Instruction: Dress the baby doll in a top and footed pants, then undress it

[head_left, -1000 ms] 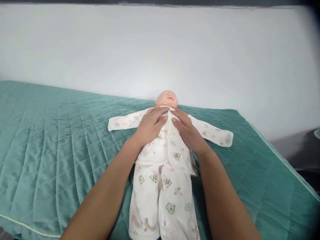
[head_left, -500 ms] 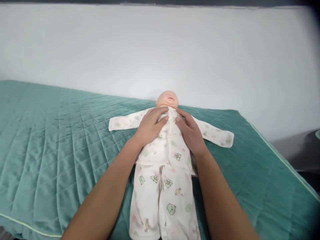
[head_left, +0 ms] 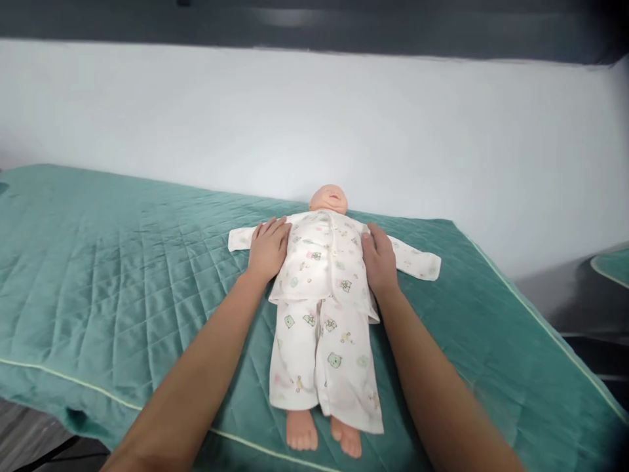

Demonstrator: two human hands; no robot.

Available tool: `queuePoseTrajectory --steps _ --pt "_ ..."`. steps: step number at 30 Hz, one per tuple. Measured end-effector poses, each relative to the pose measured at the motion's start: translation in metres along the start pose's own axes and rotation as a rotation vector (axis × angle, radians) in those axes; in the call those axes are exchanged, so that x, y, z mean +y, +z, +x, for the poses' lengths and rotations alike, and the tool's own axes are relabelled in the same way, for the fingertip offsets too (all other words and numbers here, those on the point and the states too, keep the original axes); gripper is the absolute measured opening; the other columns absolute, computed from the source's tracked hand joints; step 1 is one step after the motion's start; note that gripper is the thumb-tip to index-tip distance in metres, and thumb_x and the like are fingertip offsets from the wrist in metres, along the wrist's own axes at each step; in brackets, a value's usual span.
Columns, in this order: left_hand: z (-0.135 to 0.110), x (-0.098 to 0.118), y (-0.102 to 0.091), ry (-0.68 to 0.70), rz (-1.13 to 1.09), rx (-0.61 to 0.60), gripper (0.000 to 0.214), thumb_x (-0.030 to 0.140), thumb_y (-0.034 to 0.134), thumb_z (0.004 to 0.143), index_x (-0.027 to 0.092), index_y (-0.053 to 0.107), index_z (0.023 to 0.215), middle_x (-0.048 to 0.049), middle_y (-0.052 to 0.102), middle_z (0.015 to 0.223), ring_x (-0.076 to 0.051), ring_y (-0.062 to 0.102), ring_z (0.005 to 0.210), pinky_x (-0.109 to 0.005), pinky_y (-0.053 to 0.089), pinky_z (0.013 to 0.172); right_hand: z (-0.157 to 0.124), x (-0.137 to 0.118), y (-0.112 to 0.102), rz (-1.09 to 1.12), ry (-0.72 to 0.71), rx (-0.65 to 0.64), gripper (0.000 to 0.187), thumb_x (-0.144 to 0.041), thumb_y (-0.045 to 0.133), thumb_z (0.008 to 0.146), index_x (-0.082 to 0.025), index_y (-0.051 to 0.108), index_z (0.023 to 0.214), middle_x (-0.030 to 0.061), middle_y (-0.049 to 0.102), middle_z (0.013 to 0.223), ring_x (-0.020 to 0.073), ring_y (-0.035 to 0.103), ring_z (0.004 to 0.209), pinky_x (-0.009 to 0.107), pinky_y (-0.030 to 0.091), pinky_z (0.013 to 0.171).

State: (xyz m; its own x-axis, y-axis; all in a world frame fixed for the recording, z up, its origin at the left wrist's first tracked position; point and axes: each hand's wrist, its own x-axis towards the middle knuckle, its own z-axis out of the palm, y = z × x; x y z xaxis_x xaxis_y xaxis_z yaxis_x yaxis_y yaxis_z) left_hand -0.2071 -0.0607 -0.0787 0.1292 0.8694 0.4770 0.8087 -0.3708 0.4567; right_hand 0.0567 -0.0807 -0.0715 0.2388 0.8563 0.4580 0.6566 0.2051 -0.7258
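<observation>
A baby doll [head_left: 328, 198] lies on its back, head toward the wall, bare feet toward me. It wears a white printed pajama top [head_left: 312, 265] with the front closed and matching pants [head_left: 327, 354]. Both sleeves are stretched out sideways, and no doll hands show at the cuffs. My left hand [head_left: 269, 248] rests flat at the left side of the top, over the upper sleeve, fingers extended. On the other side, my right hand [head_left: 379, 257] lies along the edge of the top near the right sleeve [head_left: 415, 261], fingers loosely extended. Neither hand grips anything.
A green quilted cover [head_left: 147, 262] with pale piping lies under the doll. Behind it stands a white wall [head_left: 314, 118] with a dark band above. Dark floor [head_left: 29, 432] shows at the lower left, and another green-covered surface [head_left: 614, 265] at the right edge.
My hands have moved apart from the middle of the doll's chest to its two sides. The view has tilted up and back, so the doll's feet now show.
</observation>
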Motion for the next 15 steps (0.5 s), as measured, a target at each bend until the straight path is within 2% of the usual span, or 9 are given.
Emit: queuePoseTrajectory --steps 3,6,10,12,15 --pt "-0.018 -0.016 -0.014 -0.029 0.170 -0.092 0.050 0.027 0.039 0.097 0.030 0.049 0.146 -0.0007 0.039 0.161 -0.025 0.031 0.150 -0.053 0.016 0.125 -0.007 0.015 -0.014 -0.249 -0.054 -0.074 0.058 -0.048 0.033 0.098 -0.015 0.052 0.143 0.0141 0.042 0.157 0.0274 0.031 0.149 0.052 0.022 0.122" --pt "-0.031 -0.034 -0.030 -0.163 0.242 -0.147 0.059 0.033 0.044 0.095 0.029 0.037 0.154 -0.0017 0.031 0.165 -0.028 0.025 0.153 -0.055 0.016 0.125 -0.014 0.031 -0.042 -0.512 0.043 -0.133 0.062 -0.044 0.033 0.099 -0.009 0.043 0.149 0.0179 0.035 0.161 0.0298 0.028 0.150 0.050 0.020 0.122" --pt "-0.035 -0.050 -0.041 -0.420 0.248 -0.118 0.066 0.038 0.043 0.095 0.017 0.033 0.156 -0.0135 0.036 0.162 -0.032 0.034 0.148 -0.050 0.024 0.122 -0.026 0.046 -0.078 -0.702 0.185 -0.170 0.066 -0.047 0.032 0.100 -0.006 0.036 0.152 0.0219 0.035 0.160 0.0321 0.031 0.149 0.049 0.024 0.120" --pt "-0.035 -0.051 -0.041 -0.475 0.258 -0.092 0.063 0.033 0.041 0.095 0.014 0.036 0.155 -0.0166 0.038 0.159 -0.033 0.037 0.146 -0.049 0.024 0.122 -0.032 0.046 -0.087 -0.754 0.218 -0.180 0.066 -0.049 0.030 0.100 -0.009 0.038 0.151 0.0210 0.035 0.160 0.0331 0.031 0.148 0.050 0.025 0.119" --pt "-0.034 -0.050 -0.037 -0.486 0.263 -0.066 0.060 0.026 0.037 0.095 0.016 0.037 0.154 -0.0168 0.041 0.158 -0.033 0.035 0.147 -0.052 0.023 0.122 -0.039 0.042 -0.090 -0.793 0.282 -0.150 0.066 -0.051 0.028 0.100 -0.010 0.040 0.150 0.0231 0.034 0.160 0.0351 0.033 0.147 0.053 0.024 0.118"
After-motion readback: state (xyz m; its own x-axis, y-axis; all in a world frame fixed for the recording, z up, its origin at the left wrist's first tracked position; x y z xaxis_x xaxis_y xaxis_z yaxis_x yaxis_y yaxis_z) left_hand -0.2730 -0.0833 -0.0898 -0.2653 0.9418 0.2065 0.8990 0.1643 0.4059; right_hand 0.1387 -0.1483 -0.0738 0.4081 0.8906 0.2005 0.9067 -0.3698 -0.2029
